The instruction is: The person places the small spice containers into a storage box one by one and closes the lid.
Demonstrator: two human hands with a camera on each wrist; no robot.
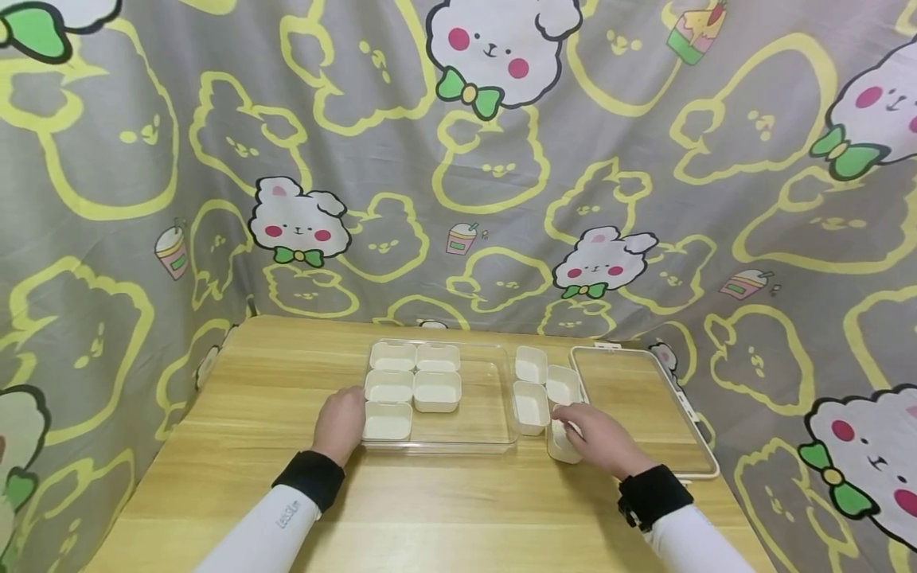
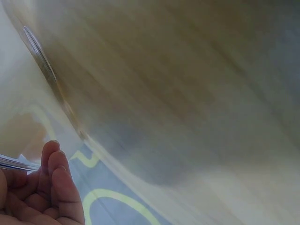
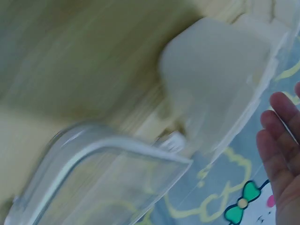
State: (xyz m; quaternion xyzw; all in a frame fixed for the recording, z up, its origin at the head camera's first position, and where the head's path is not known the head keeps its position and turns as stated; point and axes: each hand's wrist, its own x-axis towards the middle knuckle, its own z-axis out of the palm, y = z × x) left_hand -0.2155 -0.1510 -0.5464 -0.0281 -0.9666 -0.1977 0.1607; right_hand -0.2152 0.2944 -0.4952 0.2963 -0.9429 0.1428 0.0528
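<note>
A clear plastic box sits on the table with several small cream-coloured containers in its left and middle part. My left hand grips the box's left wall; in the left wrist view its curled fingers lie at the clear rim. To the right of the box stand several more cream containers. Over the nearest of these, a cream container, reaches my right hand. In the right wrist view its fingers are fairly straight, apart from the container.
A clear lid with a white rim lies at the right, close beside the loose containers. Patterned grey curtain encloses the wooden table at the back and both sides.
</note>
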